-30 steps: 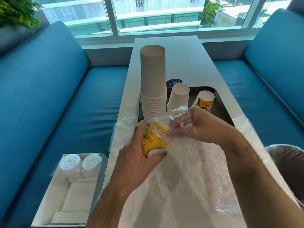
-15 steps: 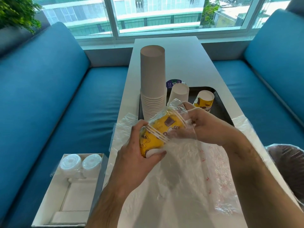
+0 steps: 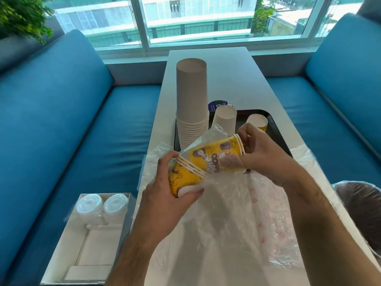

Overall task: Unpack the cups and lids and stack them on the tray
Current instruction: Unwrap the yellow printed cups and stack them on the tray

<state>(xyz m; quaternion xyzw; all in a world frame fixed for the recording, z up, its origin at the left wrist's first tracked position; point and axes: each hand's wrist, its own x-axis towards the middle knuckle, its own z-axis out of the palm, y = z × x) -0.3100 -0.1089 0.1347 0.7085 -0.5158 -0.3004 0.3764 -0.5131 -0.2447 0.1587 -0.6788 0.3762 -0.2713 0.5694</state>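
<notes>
Further-drawn yellow cups (image 3: 208, 162) between both grips

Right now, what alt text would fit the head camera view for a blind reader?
Two hands pull yellow cups from a clear plastic wrap: left hand grips one end, right hand the other. Behind, a tall cup stack stands on a black tray.

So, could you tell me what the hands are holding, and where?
Left hand grips the yellow cups at their base end; right hand pinches the rim end.

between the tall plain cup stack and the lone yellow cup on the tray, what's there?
Head view: one upturned white cup stands on the tray between the tall stack and the yellow cup.
</notes>
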